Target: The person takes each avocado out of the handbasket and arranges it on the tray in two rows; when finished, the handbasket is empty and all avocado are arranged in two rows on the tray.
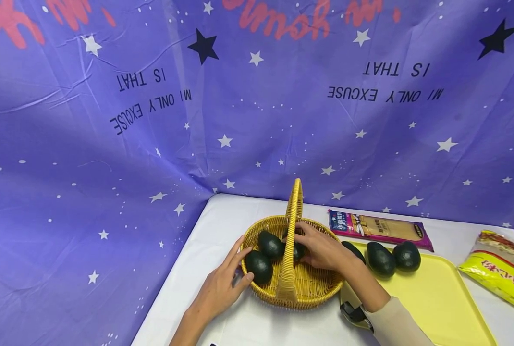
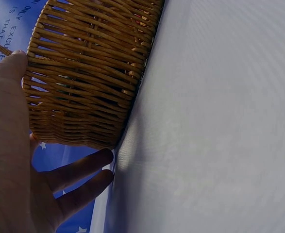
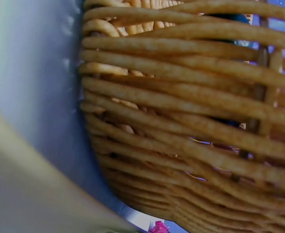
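A yellow wicker basket with a tall arched handle stands on the white table. Two dark green avocados, one by the left rim and one behind it, lie inside. My right hand reaches into the basket past the handle and holds another avocado, partly hidden by handle and fingers. At the basket's left rim rests my left hand, thumb and forefinger spread on the rim. Its other fingers extend along the outside in the left wrist view. Only the woven wall fills most of the right wrist view.
Right of the basket is a yellow tray with three avocados at its far edge. A long noodle-like packet lies behind the tray; a yellow-green bag lies right. A purple starred cloth hangs behind.
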A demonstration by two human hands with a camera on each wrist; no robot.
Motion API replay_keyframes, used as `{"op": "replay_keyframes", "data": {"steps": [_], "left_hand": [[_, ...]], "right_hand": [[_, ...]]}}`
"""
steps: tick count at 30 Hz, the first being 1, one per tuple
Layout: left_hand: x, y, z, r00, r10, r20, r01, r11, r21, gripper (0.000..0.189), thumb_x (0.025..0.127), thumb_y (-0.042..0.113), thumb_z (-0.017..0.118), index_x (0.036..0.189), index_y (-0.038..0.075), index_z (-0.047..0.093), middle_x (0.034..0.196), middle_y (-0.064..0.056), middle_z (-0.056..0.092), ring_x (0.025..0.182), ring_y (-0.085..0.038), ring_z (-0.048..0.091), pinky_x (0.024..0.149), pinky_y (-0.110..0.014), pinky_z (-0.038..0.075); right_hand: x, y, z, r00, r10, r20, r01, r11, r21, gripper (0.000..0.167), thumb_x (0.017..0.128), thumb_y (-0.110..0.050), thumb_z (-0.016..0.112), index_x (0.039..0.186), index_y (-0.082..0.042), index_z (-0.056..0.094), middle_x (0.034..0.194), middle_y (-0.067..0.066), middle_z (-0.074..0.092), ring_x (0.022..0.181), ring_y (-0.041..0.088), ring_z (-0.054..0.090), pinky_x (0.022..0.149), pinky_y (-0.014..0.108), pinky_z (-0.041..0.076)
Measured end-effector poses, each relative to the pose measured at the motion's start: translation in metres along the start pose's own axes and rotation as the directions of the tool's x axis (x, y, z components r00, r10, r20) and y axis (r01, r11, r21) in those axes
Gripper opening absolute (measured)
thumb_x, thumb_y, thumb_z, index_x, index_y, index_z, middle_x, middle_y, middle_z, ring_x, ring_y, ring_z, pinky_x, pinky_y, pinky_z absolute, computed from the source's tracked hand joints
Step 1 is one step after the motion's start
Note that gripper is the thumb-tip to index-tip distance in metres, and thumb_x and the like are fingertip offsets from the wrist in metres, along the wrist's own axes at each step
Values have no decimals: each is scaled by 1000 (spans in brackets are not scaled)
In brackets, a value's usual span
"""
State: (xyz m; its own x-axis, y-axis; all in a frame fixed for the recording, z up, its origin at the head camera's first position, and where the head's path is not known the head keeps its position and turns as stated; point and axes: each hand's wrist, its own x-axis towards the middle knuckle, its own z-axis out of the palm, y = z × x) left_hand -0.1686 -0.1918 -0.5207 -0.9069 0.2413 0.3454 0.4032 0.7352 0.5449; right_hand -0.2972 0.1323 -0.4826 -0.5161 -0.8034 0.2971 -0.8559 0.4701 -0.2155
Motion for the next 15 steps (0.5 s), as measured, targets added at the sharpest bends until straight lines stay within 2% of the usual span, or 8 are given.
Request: {"op": "replay_keyframes", "data": {"steps": [3, 10, 15], "left_hand": [[0, 0, 0, 1000, 4, -2, -4, 1000, 2, 62, 108, 46, 63, 165, 29, 46, 180, 14, 18, 107, -14, 70, 85, -47, 58], [0, 0, 0, 1000, -1, -1, 1, 1000, -1, 62, 107, 45, 64, 165, 32, 45, 180, 15, 17, 104, -12, 69, 84, -45, 58], [0, -1, 0, 1000, -5, 2, 5, 1000, 3, 62, 108, 46, 63, 165, 32, 45, 180, 15, 16, 102, -12, 68, 82, -44, 57]], "right_hand": [[0, 0, 1, 1000, -22, -6, 22, 1000, -7, 69, 79, -10, 97, 139, -26, 68, 149, 15, 53, 134, 32, 56, 112, 52, 50], [-1, -1, 0, 1000, -20, 12, 20, 998, -51, 69, 77, -15, 98, 137, -25, 67, 154, 16, 54, 145, 37, 50, 118, 53, 43], [-2, -2, -2, 1000, 3, 8, -2, 994, -106, 67, 77, -24, 99, 136, -24, 66, 150, 14, 56, 139, 36, 54, 114, 54, 48]]}}
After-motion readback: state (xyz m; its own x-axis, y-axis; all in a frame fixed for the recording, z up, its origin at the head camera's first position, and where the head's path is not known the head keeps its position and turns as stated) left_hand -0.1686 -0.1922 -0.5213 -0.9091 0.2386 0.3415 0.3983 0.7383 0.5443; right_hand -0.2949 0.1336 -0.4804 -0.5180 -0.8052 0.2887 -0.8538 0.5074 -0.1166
